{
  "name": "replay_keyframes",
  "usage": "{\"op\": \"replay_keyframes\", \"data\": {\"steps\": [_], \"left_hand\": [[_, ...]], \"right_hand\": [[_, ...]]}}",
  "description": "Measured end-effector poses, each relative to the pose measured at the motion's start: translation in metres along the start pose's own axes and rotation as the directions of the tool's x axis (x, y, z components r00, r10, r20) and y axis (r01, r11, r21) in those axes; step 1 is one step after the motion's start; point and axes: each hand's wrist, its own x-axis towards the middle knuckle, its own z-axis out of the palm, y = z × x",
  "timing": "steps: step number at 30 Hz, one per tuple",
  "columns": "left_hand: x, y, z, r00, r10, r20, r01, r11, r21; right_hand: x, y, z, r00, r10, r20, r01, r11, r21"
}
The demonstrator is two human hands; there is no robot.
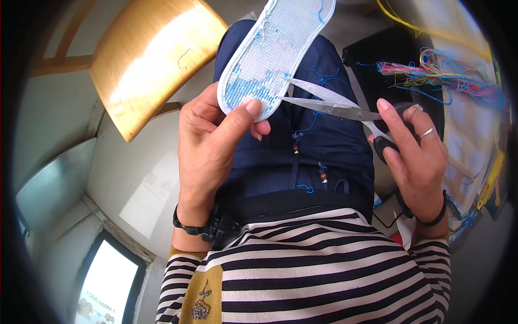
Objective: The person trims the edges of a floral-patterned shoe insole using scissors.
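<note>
An insole (259,65) of pale mesh with white edging hangs over my lap, its rounded end stitched in blue and white thread. My left hand (213,129) grips that end, thumb on top and fingers beneath. In my right hand (413,146) are scissors (345,109) with dark handles, their blades parted and the tips at the insole's right edge. Whether the blades touch a thread is too small to tell. A ring and a thimble band sit on my right fingers. Loose blue threads (326,75) lie on my dark trousers (253,167).
A wooden stool (151,59) with a bit of dark thread on it stands at the left. To the right, a bundle of many-coloured threads (426,73) lies across a black item and a pale, patterned surface (464,129). Yellow strands (404,21) run along the upper right.
</note>
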Motion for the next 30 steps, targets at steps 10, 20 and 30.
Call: {"op": "replay_keyframes", "data": {"steps": [10, 20, 30], "left_hand": [[0.001, 0.002, -0.002, 0.998, -0.054, -0.009, 0.054, 0.998, -0.031], [0.004, 0.001, -0.008, 0.993, -0.117, 0.002, 0.113, 0.956, -0.271], [0.0, 0.004, -0.003, 0.998, -0.068, -0.007, 0.065, 0.98, -0.19]], "right_hand": [[0.006, 0.001, 0.0, 0.995, -0.102, 0.008, 0.102, 0.991, -0.092], [0.003, -0.001, 0.015, 0.985, 0.166, -0.056, -0.15, 0.964, 0.22], [-0.005, 0.0, 0.011, 0.995, 0.095, -0.013, -0.092, 0.983, 0.162]]}}
